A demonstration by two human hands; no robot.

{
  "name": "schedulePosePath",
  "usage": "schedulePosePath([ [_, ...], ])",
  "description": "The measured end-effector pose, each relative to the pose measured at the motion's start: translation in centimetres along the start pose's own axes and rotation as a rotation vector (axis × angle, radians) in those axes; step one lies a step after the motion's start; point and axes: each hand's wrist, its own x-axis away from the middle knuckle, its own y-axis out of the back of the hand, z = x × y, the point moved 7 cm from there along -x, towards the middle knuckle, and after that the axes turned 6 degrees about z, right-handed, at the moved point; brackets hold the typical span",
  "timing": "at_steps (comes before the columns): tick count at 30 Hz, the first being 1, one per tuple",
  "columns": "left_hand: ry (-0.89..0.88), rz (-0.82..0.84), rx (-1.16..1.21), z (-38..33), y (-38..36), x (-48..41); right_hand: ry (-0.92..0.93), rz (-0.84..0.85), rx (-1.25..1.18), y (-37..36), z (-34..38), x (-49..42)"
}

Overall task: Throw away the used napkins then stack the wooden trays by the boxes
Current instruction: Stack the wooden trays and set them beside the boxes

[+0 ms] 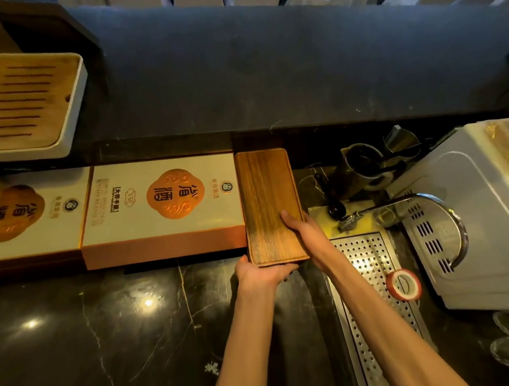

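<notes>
Both hands on the wooden tray [268,204] — left hand [260,272] gripping its near end, right hand [302,228] pinching the right edge (thumb on top) — tray's right beside the orange box [162,210].

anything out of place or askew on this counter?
Two things. A red tape roll sits on the perforated drain grate, odd beside a faucet. The slatted tray at upper left seems to overhang its ledge above the boxes. The wooden tray lies square to them.
</notes>
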Motion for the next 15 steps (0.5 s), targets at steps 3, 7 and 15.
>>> schedulePosePath([
  [3,0.057,0.005,-0.031,1.1,-0.2,-0.3,-0.025,0.009,-0.091,0.0,-0.5,0.0],
  [7,0.059,-0.025,0.025,1.4,-0.5,0.0,-0.051,0.033,-0.115,-0.1,-0.5,0.1],
  [15,-0.031,-0.272,0.053,0.1,0.5,-0.3,-0.031,-0.019,0.033,0.3,-0.3,0.1],
])
